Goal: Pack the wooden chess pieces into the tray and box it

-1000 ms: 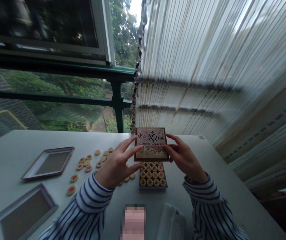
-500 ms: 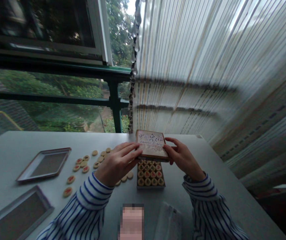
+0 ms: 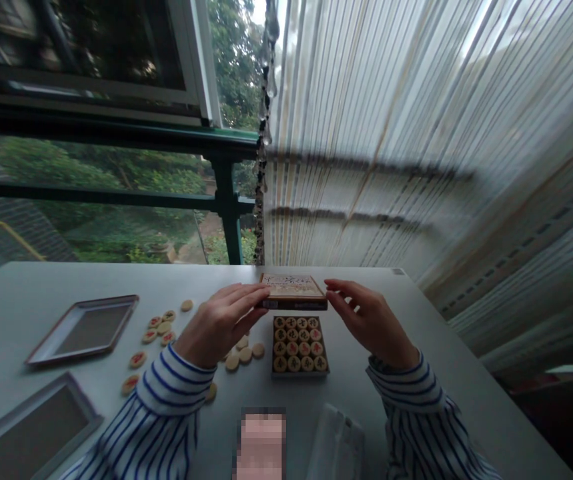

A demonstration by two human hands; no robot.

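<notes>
A Chinese chess box lid [image 3: 293, 287], with a printed top and brown sides, is held level above the table. The fingers of my left hand [image 3: 223, 323] are closed on its left edge. My right hand [image 3: 371, 320] has its fingertips at the lid's right edge, thumb and fingers bent toward it. Just below and nearer to me, a shallow box [image 3: 300, 375] stands on the table, with rows of round wooden chess pieces [image 3: 300, 347] in it, marked in black and red. More loose pieces [image 3: 245, 355] lie left of the box, partly hidden by my left hand.
On the left of the white table [image 3: 366, 400] lie a brown-rimmed tray [image 3: 86, 327] and a grey-rimmed tray [image 3: 36, 427]. Several pieces [image 3: 137, 359] are scattered beside them. A clear plastic package [image 3: 336, 443] lies near me. A string curtain [image 3: 366, 133] hangs behind the table.
The lid has tilted flatter, so its near side shows, and has shifted slightly left. The whole box of pieces is now uncovered to view. My right hand's fingers have straightened a little.
</notes>
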